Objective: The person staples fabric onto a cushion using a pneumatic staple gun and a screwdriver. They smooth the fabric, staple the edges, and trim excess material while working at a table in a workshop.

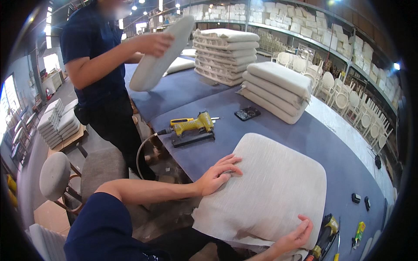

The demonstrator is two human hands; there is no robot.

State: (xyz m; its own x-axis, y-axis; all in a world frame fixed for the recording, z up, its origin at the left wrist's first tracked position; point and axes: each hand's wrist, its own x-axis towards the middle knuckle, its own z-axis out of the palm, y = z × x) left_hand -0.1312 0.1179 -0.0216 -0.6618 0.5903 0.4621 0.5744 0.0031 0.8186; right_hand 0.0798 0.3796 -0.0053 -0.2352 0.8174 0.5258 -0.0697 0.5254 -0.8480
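Observation:
A light grey fabric-covered seat cushion (274, 182) lies in front of me at the table's near edge, loose cloth hanging along its near side. My left hand (217, 175) rests on its left edge, fingers stretched out and holding nothing. Over the near right corner is my right hand (297, 237), its fingers loosely bent and apart from the thumb, with nothing visible in them. Beyond my left hand lies a yellow staple gun (193, 126) with an air hose. A second staple gun (328, 230) lies right of the cushion, beside a long thin screwdriver (338, 241).
Across the blue table (348, 167), a co-worker in dark clothes (93, 48) holds up another cushion (163, 56). Cushion stacks (276, 89) stand at the back, near a black phone (247, 113). A green-yellow tool (359, 232) lies right. An upholstered chair (102, 169) stands left.

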